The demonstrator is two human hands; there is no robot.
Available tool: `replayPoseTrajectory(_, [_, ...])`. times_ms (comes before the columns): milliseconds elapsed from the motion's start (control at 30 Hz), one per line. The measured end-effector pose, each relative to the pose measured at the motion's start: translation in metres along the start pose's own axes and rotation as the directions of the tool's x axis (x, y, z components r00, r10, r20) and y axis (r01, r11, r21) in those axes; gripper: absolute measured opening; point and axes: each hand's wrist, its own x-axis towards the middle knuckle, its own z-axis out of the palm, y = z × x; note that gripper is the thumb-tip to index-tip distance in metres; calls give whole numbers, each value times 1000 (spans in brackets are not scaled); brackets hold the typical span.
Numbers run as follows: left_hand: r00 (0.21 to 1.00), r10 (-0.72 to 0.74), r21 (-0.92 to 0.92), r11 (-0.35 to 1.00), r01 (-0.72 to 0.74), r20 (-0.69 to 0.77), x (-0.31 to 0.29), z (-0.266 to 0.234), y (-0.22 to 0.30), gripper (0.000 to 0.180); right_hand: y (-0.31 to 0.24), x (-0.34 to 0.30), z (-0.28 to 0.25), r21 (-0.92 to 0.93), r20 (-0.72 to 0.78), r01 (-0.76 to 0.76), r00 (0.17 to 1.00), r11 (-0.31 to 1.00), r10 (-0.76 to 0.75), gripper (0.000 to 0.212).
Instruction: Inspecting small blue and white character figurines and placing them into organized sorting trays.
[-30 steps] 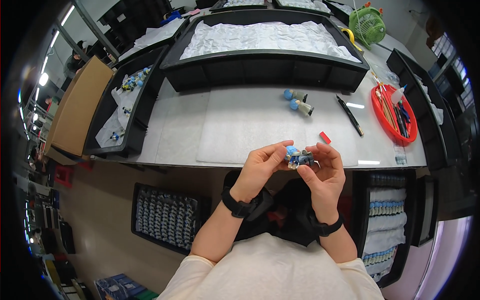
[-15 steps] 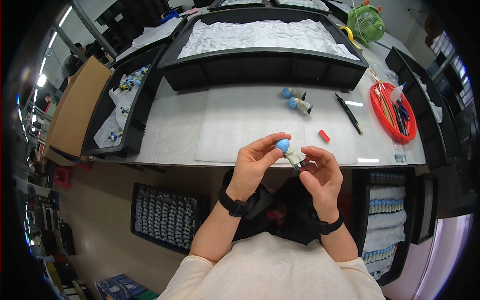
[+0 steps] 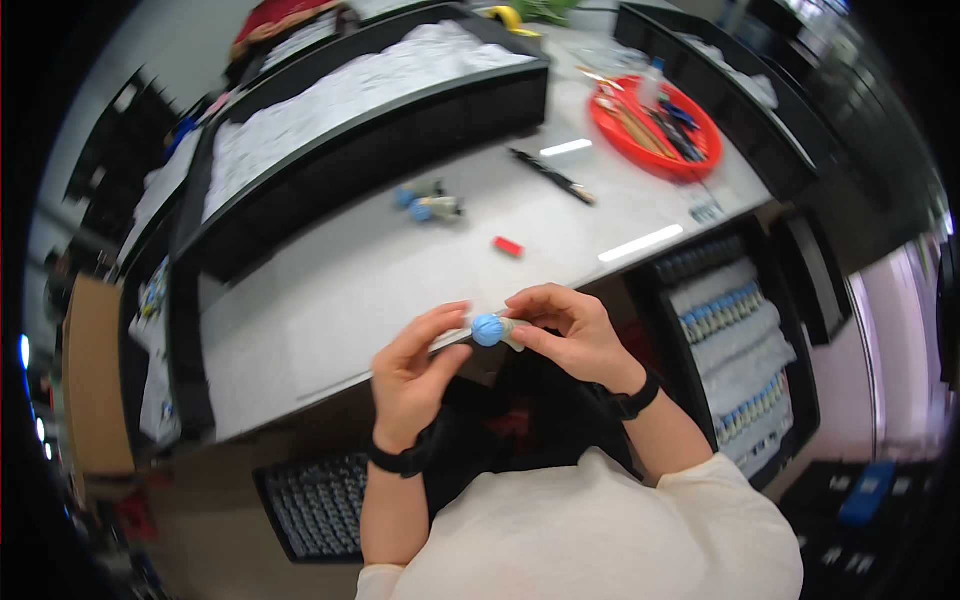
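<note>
My right hand (image 3: 572,338) pinches a small figurine by its pale body. The figurine's rounded light-blue head (image 3: 488,330) points toward my left hand (image 3: 410,372). That left hand stands open beside the head, thumb and fingers apart, with a small gap to it. Fingers cover much of the figurine's body. On the white worktop, two similar blue-headed figurines lie side by side, the nearer figurine (image 3: 438,208) showing a pale body and dark feet. A small red block (image 3: 508,247) lies between them and my right hand.
A black pen-like tool (image 3: 552,176) lies beyond the red block. The red oval tray (image 3: 640,157) holds brushes and tools. A large black bin (image 3: 400,150) lined with white sheeting borders the worktop. Low at right, a black crate (image 3: 700,385) carries rows of figurines; another crate (image 3: 315,505) stands low left.
My left hand has let go of the figurine and opened. My right hand now grips its body, with the head turned toward the left hand. The whole view has swung right and tilted.
</note>
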Motion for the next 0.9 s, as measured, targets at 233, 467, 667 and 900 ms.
replayPoseTrajectory(233, [923, 48, 293, 953, 72, -381, 10, -42, -32, 20, 20, -75, -156, -236, -592, -40, 799, 971, -111, 23])
replayPoseTrajectory(467, [915, 21, 191, 980, 61, -403, 8, -47, -41, 23, 77, -221, -283, -366, -854, -623, 519, 691, 15, 24])
replayPoseTrajectory(667, [924, 25, 258, 963, 80, -382, 6, -46, -41, 22, 125, -274, -286, -232, -801, -805, 477, 546, 362, 21])
replayPoseTrajectory(900, [921, 30, 300, 949, 95, -387, 12, -42, -38, 20, 147, -269, -284, -96, -705, -769, 500, 632, 502, 19])
